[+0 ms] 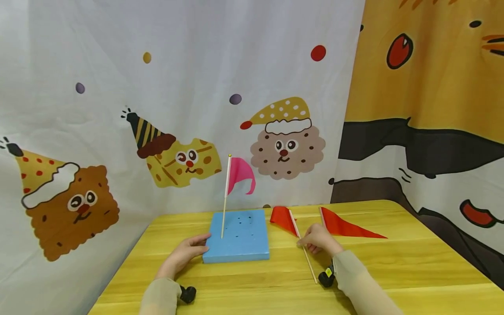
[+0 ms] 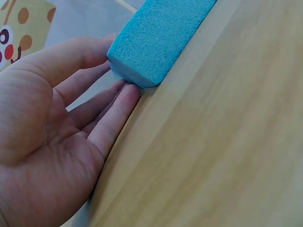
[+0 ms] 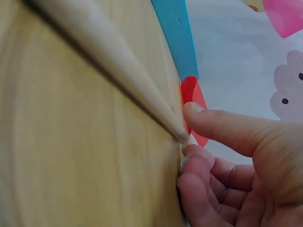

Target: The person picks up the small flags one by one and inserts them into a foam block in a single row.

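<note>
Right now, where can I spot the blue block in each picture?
Head: blue block, lower half, just left of centre.
Left wrist: blue block, top middle, cut off above.
Right wrist: blue block, top, right of centre, cut off.
Shared landmark: wooden table.

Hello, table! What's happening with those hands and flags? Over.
Left hand touching blue block. Right hand at stick of left red flag, grip unclear. Pink flag standing in block. Other red flag near right hand, nothing visibly blocking.
</note>
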`<move>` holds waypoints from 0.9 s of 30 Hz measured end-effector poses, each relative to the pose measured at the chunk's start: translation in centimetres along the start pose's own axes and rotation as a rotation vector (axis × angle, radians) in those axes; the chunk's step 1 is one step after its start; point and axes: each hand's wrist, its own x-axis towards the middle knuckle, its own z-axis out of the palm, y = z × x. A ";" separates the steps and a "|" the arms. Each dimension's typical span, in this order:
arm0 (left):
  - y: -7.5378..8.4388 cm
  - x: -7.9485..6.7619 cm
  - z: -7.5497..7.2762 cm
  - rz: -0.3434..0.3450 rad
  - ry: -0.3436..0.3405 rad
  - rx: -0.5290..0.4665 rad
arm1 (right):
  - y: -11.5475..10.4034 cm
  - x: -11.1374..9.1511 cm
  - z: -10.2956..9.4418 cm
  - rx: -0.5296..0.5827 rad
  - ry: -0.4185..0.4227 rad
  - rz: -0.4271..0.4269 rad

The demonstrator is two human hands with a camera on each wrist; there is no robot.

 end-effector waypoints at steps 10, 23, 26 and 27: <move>-0.1 0.0 0.1 -0.024 0.011 0.013 | -0.1 -0.1 0.4 -0.053 0.007 -0.015; 0.4 -0.2 -0.1 -0.004 0.000 0.031 | 0.2 -0.2 -1.0 0.108 -0.044 0.023; 0.4 -0.2 0.0 -0.009 0.011 0.035 | 0.3 -0.2 -1.3 0.139 -0.072 0.011; 0.4 -0.2 0.0 -0.011 0.013 0.037 | 0.3 -0.2 -1.4 0.145 -0.074 0.009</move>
